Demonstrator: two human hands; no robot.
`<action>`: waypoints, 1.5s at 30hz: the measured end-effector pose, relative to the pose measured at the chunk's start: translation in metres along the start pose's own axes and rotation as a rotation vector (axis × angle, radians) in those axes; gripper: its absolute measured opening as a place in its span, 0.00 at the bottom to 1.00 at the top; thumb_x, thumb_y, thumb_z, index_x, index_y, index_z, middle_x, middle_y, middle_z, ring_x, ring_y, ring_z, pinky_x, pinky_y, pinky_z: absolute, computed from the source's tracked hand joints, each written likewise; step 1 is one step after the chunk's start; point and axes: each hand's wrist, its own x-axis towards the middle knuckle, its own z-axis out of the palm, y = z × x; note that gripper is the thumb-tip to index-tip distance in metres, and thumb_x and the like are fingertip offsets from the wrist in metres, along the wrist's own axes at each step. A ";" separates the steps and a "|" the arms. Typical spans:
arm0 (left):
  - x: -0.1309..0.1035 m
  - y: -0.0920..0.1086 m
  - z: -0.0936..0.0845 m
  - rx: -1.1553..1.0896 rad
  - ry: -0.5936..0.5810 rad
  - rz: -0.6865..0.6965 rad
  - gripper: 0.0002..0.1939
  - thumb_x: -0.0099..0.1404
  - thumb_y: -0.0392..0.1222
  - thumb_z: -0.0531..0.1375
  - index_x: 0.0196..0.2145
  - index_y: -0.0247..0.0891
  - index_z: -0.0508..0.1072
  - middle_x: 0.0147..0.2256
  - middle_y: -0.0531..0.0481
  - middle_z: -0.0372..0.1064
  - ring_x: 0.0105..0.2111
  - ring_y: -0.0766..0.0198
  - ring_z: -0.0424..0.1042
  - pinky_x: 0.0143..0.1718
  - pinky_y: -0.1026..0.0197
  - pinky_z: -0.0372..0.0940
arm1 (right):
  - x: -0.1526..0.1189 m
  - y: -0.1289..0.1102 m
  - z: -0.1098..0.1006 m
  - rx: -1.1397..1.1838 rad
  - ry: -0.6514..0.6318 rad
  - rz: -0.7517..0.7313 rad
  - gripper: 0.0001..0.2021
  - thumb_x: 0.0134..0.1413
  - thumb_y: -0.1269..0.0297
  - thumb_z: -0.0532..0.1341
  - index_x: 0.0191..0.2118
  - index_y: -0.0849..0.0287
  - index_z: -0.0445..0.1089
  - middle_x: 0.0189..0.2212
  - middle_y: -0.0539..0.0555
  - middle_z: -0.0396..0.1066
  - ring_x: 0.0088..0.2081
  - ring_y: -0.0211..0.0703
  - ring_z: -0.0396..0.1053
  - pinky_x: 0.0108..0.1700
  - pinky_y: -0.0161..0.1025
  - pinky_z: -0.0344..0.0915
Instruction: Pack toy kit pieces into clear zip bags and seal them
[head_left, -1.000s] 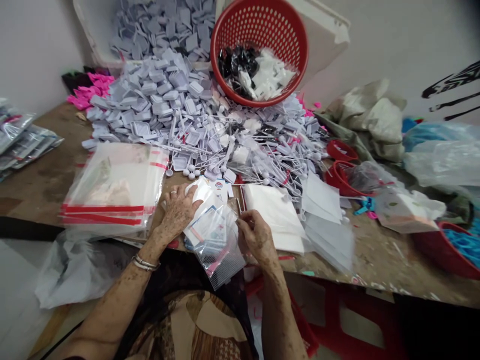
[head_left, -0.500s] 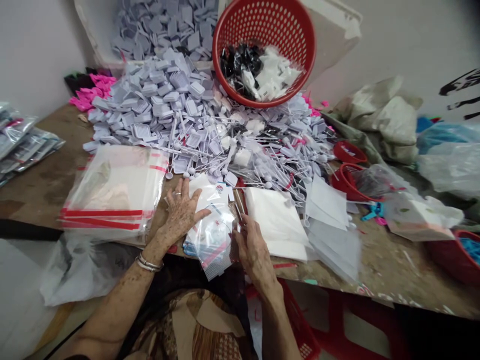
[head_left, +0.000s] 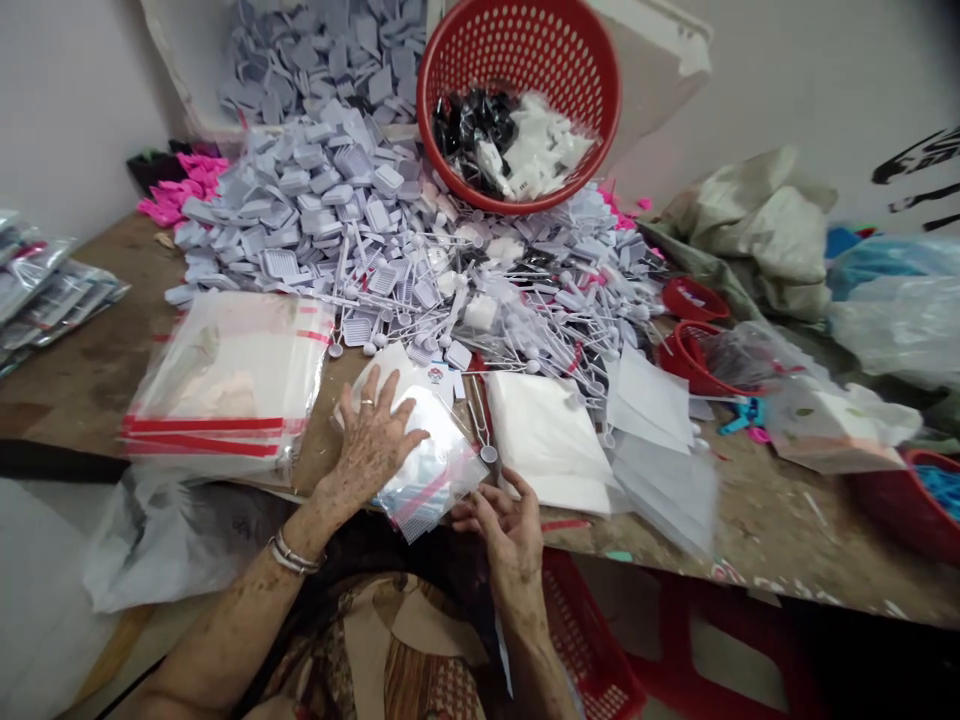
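Note:
My left hand (head_left: pixel 379 435) lies spread on a clear plastic bag (head_left: pixel 442 450), which rests over a small pile of printed packets at the table's front edge. Its fingers reach onto a white sheet (head_left: pixel 401 365) at the back of the pile. Beside the bag's right corner is my right hand (head_left: pixel 506 520), palm partly turned up, fingers loosely bent and apart. Whether a fingertip touches that corner is hard to tell. A small long-handled scoop (head_left: pixel 487 450) lies between the bag and a stack of white sheets (head_left: pixel 551 430).
Pale plastic pieces (head_left: pixel 322 200) are heaped at the back, under a red basket (head_left: pixel 517 180) holding black and white packets. Red-edged clear bags (head_left: pixel 225 390) are stacked at left. Translucent sheets (head_left: pixel 660 480) lie at right, near small red baskets (head_left: pixel 697 355).
My right hand has moved down toward the table edge, away from the scoop, and its fingers have opened. The clear bag has turned, with a corner now pointing right. My left hand has slid onto it.

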 end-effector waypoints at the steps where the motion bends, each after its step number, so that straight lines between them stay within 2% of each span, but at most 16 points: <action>1: -0.004 0.002 0.001 -0.017 -0.002 0.021 0.21 0.68 0.52 0.58 0.53 0.37 0.74 0.65 0.34 0.58 0.68 0.36 0.48 0.62 0.26 0.44 | 0.001 0.000 0.004 0.035 -0.005 0.003 0.34 0.50 0.53 0.69 0.57 0.54 0.53 0.35 0.48 0.71 0.27 0.40 0.73 0.26 0.39 0.73; 5: -0.012 0.005 0.005 -0.058 0.042 0.025 0.17 0.69 0.50 0.58 0.49 0.40 0.75 0.61 0.38 0.65 0.67 0.38 0.50 0.62 0.25 0.43 | 0.005 0.005 0.017 0.069 -0.001 -0.022 0.34 0.48 0.56 0.70 0.57 0.53 0.54 0.31 0.43 0.67 0.24 0.37 0.71 0.25 0.37 0.73; 9: -0.007 0.007 0.006 -0.028 0.066 0.069 0.11 0.70 0.44 0.57 0.44 0.38 0.76 0.58 0.39 0.68 0.67 0.42 0.51 0.64 0.27 0.40 | 0.008 0.002 0.021 0.063 -0.010 -0.025 0.34 0.47 0.57 0.70 0.56 0.53 0.54 0.31 0.44 0.67 0.22 0.36 0.68 0.22 0.36 0.71; 12: -0.005 0.012 0.010 -0.048 0.049 0.123 0.15 0.70 0.46 0.58 0.49 0.35 0.73 0.55 0.38 0.70 0.61 0.48 0.62 0.64 0.36 0.49 | 0.009 -0.002 0.021 0.038 -0.007 -0.039 0.32 0.49 0.56 0.69 0.56 0.54 0.55 0.32 0.47 0.69 0.23 0.36 0.69 0.22 0.36 0.71; 14: -0.005 0.016 0.014 -0.068 0.039 0.121 0.19 0.69 0.47 0.59 0.52 0.32 0.71 0.54 0.37 0.70 0.57 0.50 0.66 0.60 0.43 0.57 | 0.010 -0.003 0.021 0.034 0.001 -0.044 0.31 0.50 0.56 0.68 0.57 0.54 0.55 0.33 0.47 0.70 0.24 0.36 0.69 0.22 0.35 0.70; 18: 0.000 0.020 0.018 -0.052 0.024 0.115 0.12 0.70 0.41 0.57 0.45 0.32 0.74 0.47 0.40 0.73 0.51 0.51 0.68 0.50 0.50 0.64 | 0.011 0.001 0.020 0.053 -0.012 -0.029 0.31 0.50 0.57 0.68 0.57 0.54 0.55 0.35 0.49 0.72 0.24 0.35 0.68 0.24 0.35 0.70; 21: 0.006 0.023 0.015 0.001 -0.006 0.174 0.08 0.69 0.33 0.55 0.39 0.33 0.75 0.41 0.42 0.73 0.44 0.52 0.69 0.45 0.52 0.64 | 0.012 0.004 0.019 0.054 -0.016 -0.020 0.31 0.50 0.57 0.68 0.57 0.54 0.56 0.36 0.50 0.71 0.24 0.35 0.67 0.24 0.35 0.70; 24: 0.011 0.026 0.010 0.081 -0.004 0.220 0.10 0.67 0.28 0.53 0.39 0.29 0.74 0.40 0.39 0.71 0.43 0.50 0.68 0.44 0.50 0.63 | 0.014 0.005 0.018 0.065 -0.019 -0.023 0.31 0.49 0.57 0.68 0.56 0.54 0.56 0.35 0.49 0.70 0.24 0.35 0.67 0.23 0.35 0.69; 27: 0.013 0.028 0.006 0.156 -0.003 0.269 0.13 0.66 0.27 0.50 0.41 0.27 0.73 0.40 0.36 0.70 0.42 0.49 0.68 0.45 0.48 0.61 | 0.014 0.003 0.018 0.064 -0.024 -0.030 0.30 0.50 0.57 0.67 0.56 0.54 0.56 0.31 0.46 0.67 0.23 0.35 0.66 0.24 0.35 0.69; 32: 0.017 0.030 0.000 0.139 -0.050 0.311 0.12 0.63 0.28 0.52 0.43 0.27 0.71 0.42 0.35 0.68 0.43 0.48 0.67 0.44 0.47 0.61 | 0.011 -0.014 0.018 0.033 -0.062 -0.053 0.26 0.52 0.59 0.65 0.55 0.55 0.57 0.27 0.44 0.65 0.24 0.35 0.65 0.25 0.34 0.68; 35: 0.021 0.034 -0.001 0.062 -0.076 0.320 0.11 0.63 0.30 0.54 0.43 0.29 0.71 0.43 0.36 0.68 0.44 0.49 0.66 0.44 0.49 0.61 | 0.011 -0.023 0.018 0.021 -0.068 -0.065 0.27 0.52 0.58 0.65 0.56 0.54 0.57 0.30 0.46 0.66 0.24 0.35 0.66 0.26 0.35 0.70; 37: 0.021 0.034 0.001 0.022 -0.075 0.286 0.09 0.67 0.33 0.53 0.42 0.31 0.70 0.43 0.38 0.69 0.44 0.50 0.66 0.43 0.50 0.61 | 0.014 -0.025 0.017 0.039 -0.070 -0.055 0.29 0.51 0.57 0.67 0.56 0.54 0.57 0.33 0.47 0.68 0.24 0.36 0.68 0.27 0.36 0.71; 40: 0.015 0.027 0.006 -0.050 -0.053 0.224 0.12 0.72 0.43 0.52 0.45 0.33 0.70 0.44 0.41 0.69 0.45 0.51 0.66 0.45 0.50 0.61 | 0.019 -0.020 0.012 0.095 -0.081 -0.015 0.32 0.48 0.56 0.69 0.56 0.54 0.56 0.36 0.49 0.72 0.27 0.38 0.72 0.34 0.40 0.74; 42: 0.006 0.020 0.009 -0.090 -0.021 0.200 0.18 0.71 0.49 0.55 0.50 0.33 0.68 0.48 0.41 0.69 0.48 0.51 0.65 0.48 0.50 0.61 | 0.020 -0.017 0.009 0.130 -0.110 0.020 0.33 0.48 0.57 0.69 0.57 0.54 0.56 0.38 0.51 0.74 0.30 0.40 0.74 0.37 0.41 0.75; 43: 0.002 0.017 0.010 -0.098 -0.010 0.198 0.19 0.70 0.50 0.56 0.51 0.33 0.68 0.50 0.41 0.68 0.49 0.51 0.65 0.49 0.50 0.61 | 0.020 -0.016 0.008 0.146 -0.133 0.040 0.34 0.48 0.57 0.70 0.58 0.53 0.55 0.40 0.52 0.74 0.32 0.41 0.75 0.37 0.41 0.75; 45: -0.005 0.014 0.012 -0.081 -0.012 0.218 0.16 0.70 0.46 0.56 0.50 0.34 0.70 0.51 0.42 0.69 0.49 0.52 0.65 0.49 0.51 0.61 | 0.019 -0.016 0.007 0.161 -0.167 0.067 0.35 0.47 0.59 0.70 0.58 0.53 0.55 0.42 0.53 0.75 0.35 0.43 0.76 0.37 0.42 0.75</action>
